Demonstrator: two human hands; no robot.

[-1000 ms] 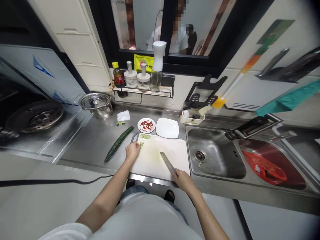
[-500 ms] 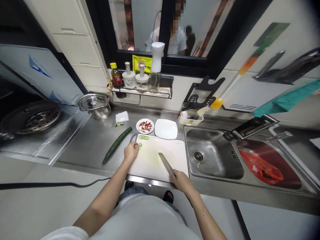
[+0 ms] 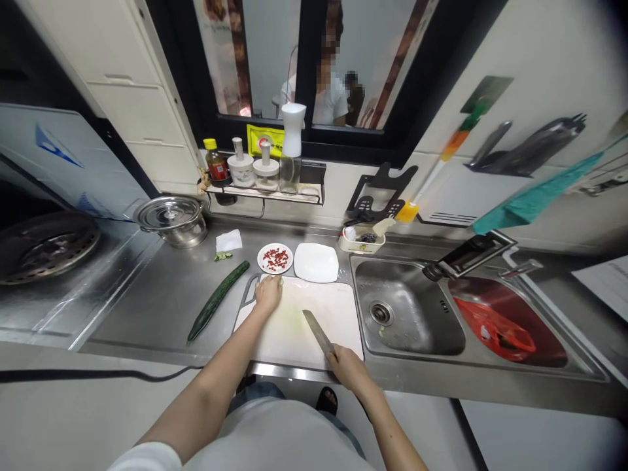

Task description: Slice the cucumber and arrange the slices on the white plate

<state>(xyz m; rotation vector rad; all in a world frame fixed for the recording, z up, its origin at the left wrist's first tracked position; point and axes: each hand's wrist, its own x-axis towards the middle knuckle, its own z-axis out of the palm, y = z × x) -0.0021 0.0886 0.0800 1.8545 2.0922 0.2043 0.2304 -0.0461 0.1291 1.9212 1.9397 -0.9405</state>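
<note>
My right hand [image 3: 348, 366] is closed round the handle of a kitchen knife [image 3: 318, 332], its blade slanting up and left over the white cutting board [image 3: 328, 307]. At the board's upper left, my left hand [image 3: 269, 292] is bent over cucumber slices [image 3: 281, 282], fingers drawn together; only a pale green edge shows by the fingertips, the rest is hidden under the hand. A whole dark green cucumber [image 3: 218, 301] lies on the counter left of the board. Just behind the board are a small plate of chopped red pieces [image 3: 275, 258] and a white square plate [image 3: 316, 263].
A steel sink [image 3: 407, 307] adjoins the board's right side, with a red plastic bag [image 3: 495, 330] in its second basin. A lidded pot [image 3: 174, 221] stands back left, near a white tissue [image 3: 228, 240] and green scraps [image 3: 223, 256]. Above hangs a condiment rack [image 3: 267, 194].
My left hand has moved up and right across the board, now covering the row of cucumber slices that showed before. The knife stays in my right hand, and the view has shifted slightly.
</note>
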